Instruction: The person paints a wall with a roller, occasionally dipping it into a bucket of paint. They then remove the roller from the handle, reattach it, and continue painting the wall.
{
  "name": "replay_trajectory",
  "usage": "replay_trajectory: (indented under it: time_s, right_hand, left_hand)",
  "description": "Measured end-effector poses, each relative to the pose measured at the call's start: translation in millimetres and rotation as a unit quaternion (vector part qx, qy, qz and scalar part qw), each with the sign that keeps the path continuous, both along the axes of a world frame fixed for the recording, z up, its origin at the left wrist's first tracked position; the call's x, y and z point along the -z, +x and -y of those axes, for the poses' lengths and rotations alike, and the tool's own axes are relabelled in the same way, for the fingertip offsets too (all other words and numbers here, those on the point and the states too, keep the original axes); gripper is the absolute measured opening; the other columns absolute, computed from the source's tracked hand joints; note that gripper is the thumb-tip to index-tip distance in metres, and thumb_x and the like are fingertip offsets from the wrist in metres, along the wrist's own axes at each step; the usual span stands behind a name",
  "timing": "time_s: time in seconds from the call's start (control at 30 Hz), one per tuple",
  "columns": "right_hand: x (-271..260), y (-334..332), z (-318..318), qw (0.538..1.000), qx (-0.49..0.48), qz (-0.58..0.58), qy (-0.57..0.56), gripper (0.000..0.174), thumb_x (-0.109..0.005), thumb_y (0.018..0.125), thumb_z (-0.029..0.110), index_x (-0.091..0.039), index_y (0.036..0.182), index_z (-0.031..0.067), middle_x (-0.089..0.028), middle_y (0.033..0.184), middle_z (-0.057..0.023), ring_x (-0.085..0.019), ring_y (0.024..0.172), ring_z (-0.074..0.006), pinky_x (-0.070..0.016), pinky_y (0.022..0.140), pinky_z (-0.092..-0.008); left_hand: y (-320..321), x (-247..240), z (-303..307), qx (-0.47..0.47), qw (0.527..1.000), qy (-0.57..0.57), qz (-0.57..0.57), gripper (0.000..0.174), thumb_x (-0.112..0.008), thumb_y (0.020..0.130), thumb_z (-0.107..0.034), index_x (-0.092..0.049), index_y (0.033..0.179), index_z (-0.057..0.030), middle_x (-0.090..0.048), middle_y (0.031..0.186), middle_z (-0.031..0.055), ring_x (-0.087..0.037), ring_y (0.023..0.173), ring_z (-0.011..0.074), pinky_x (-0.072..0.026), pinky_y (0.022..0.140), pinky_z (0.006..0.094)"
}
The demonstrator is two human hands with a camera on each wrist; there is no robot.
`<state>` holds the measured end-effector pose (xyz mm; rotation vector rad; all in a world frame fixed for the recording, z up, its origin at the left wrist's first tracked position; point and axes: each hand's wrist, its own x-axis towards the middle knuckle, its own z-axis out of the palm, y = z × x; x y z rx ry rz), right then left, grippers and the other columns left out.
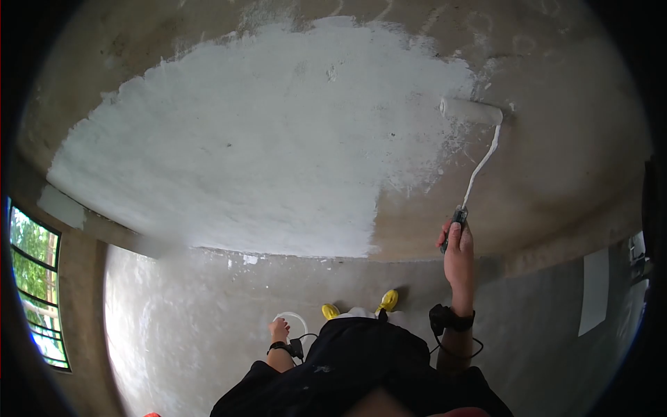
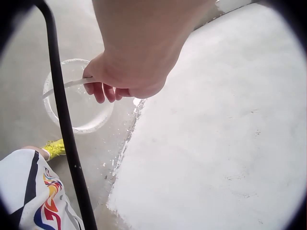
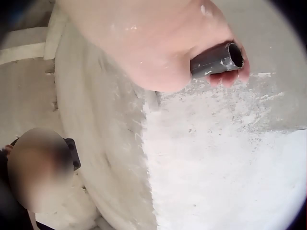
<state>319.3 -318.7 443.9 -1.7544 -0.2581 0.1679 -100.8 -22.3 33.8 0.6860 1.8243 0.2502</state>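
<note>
My right hand [image 1: 457,254] grips the dark handle [image 3: 211,62] of a paint roller [image 1: 472,111]. The white roller sleeve lies against the wall at the ragged right edge of a broad white-painted patch [image 1: 264,139], and its bent frame is coated in white. Low on the left, my left hand [image 1: 278,329] holds the pale handle of a white bucket [image 2: 50,110], fingers curled round it in the left wrist view. The bucket hangs beside my leg, with some white on its inside wall. In the right wrist view, white specks mark my right hand.
Bare grey-brown wall [image 1: 570,153] surrounds the painted patch. Paint spots dot the grey floor [image 1: 208,299] along the wall's foot. A barred window [image 1: 35,278] is at far left. My yellow shoes [image 1: 388,300] stand close to the wall. A black cable [image 2: 62,105] crosses the left wrist view.
</note>
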Motion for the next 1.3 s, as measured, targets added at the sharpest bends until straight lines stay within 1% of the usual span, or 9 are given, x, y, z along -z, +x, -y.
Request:
replay_trajectory:
  time_s: [0.13, 0.27, 0.4, 0.53, 0.6, 0.67, 1.03, 1.23, 1.3]
  right_hand:
    - [59, 1, 1, 1.000, -0.016, -0.018, -0.004, 0.028, -0.036, 0.103, 0.025, -0.049, 0.092, 0.0034, -0.051, 0.072, -0.0039, -0.053, 0.065, -0.0139, -0.0422, 0.062, -0.0288]
    - [78, -9, 9, 0.994, -0.081, -0.055, 0.043, 0.026, -0.039, 0.102, 0.025, -0.050, 0.091, 0.0042, -0.054, 0.072, -0.0044, -0.056, 0.068, -0.0139, -0.0428, 0.065, -0.0286]
    - [58, -7, 4, 0.992, -0.075, -0.057, 0.088, 0.028, -0.043, 0.101, 0.027, -0.053, 0.092, 0.0028, -0.058, 0.074, -0.0055, -0.058, 0.069, -0.0140, -0.0444, 0.066, -0.0282]
    - [14, 6, -2, 0.994, -0.042, -0.001, 0.105, 0.033, -0.049, 0.099, 0.030, -0.058, 0.094, -0.0007, -0.062, 0.077, -0.0084, -0.061, 0.069, -0.0156, -0.0477, 0.068, -0.0285]
    - [-2, 10, -6, 0.992, -0.033, 0.023, 0.121, 0.035, -0.050, 0.099, 0.031, -0.059, 0.094, -0.0022, -0.063, 0.076, -0.0094, -0.062, 0.067, -0.0165, -0.0490, 0.066, -0.0292]
    - [-7, 13, -8, 0.993, -0.034, 0.026, 0.113, 0.036, -0.050, 0.099, 0.032, -0.059, 0.094, -0.0022, -0.063, 0.076, -0.0094, -0.062, 0.067, -0.0165, -0.0489, 0.066, -0.0289]
    - [10, 12, -5, 0.993, -0.026, 0.001, 0.114, 0.036, -0.052, 0.098, 0.034, -0.059, 0.096, -0.0023, -0.062, 0.077, -0.0083, -0.061, 0.069, -0.0154, -0.0493, 0.066, -0.0285]
    - [15, 6, -4, 0.993, -0.018, -0.007, 0.113, 0.034, -0.052, 0.098, 0.031, -0.058, 0.097, -0.0026, -0.062, 0.076, -0.0085, -0.061, 0.068, -0.0149, -0.0498, 0.066, -0.0279]
    - [12, 4, -4, 0.993, -0.031, 0.003, 0.118, 0.031, -0.050, 0.099, 0.028, -0.058, 0.097, -0.0024, -0.062, 0.074, -0.0085, -0.060, 0.065, -0.0141, -0.0493, 0.064, -0.0271]
  left_hand:
    - [2, 2, 2, -0.014, 1.000, -0.023, 0.012, 0.023, -0.047, 0.088, -0.015, -0.062, 0.098, 0.0002, -0.060, 0.082, 0.0128, -0.058, 0.062, 0.0231, -0.0408, 0.051, 0.0334]
    - [-5, 13, 1, -0.030, 0.998, -0.041, 0.025, 0.027, -0.049, 0.088, -0.018, -0.062, 0.106, -0.0037, -0.057, 0.077, 0.0099, -0.056, 0.058, 0.0235, -0.0395, 0.049, 0.0365]
    - [-8, 13, 6, -0.068, 0.994, -0.030, 0.080, 0.030, -0.049, 0.088, -0.016, -0.058, 0.112, -0.0011, -0.056, 0.077, 0.0108, -0.057, 0.060, 0.0251, -0.0399, 0.048, 0.0345]
    - [-1, 10, 7, -0.055, 0.995, -0.027, 0.074, 0.030, -0.048, 0.087, -0.013, -0.055, 0.111, 0.0029, -0.055, 0.080, 0.0121, -0.057, 0.062, 0.0247, -0.0434, 0.049, 0.0345]
    - [0, 11, 5, -0.088, 0.992, -0.005, 0.089, 0.024, -0.048, 0.088, -0.010, -0.058, 0.104, 0.0051, -0.057, 0.084, 0.0174, -0.059, 0.067, 0.0281, -0.0495, 0.055, 0.0374]
    - [-1, 15, 3, -0.082, 0.993, -0.003, 0.086, 0.023, -0.048, 0.088, -0.009, -0.058, 0.103, 0.0051, -0.057, 0.083, 0.0167, -0.059, 0.067, 0.0278, -0.0491, 0.054, 0.0374]
    - [11, 14, -7, -0.031, 0.998, -0.018, 0.049, 0.022, -0.047, 0.088, -0.007, -0.057, 0.103, 0.0050, -0.057, 0.084, 0.0158, -0.059, 0.069, 0.0253, -0.0532, 0.056, 0.0379]
    - [11, 30, -16, -0.041, 0.991, -0.019, 0.127, 0.024, -0.048, 0.087, -0.008, -0.058, 0.105, 0.0054, -0.058, 0.087, 0.0173, -0.060, 0.071, 0.0284, -0.0527, 0.056, 0.0386]
    - [4, 33, -20, -0.009, 0.976, -0.053, 0.212, 0.025, -0.048, 0.087, -0.010, -0.058, 0.105, 0.0047, -0.059, 0.086, 0.0170, -0.060, 0.068, 0.0292, -0.0507, 0.054, 0.0375]
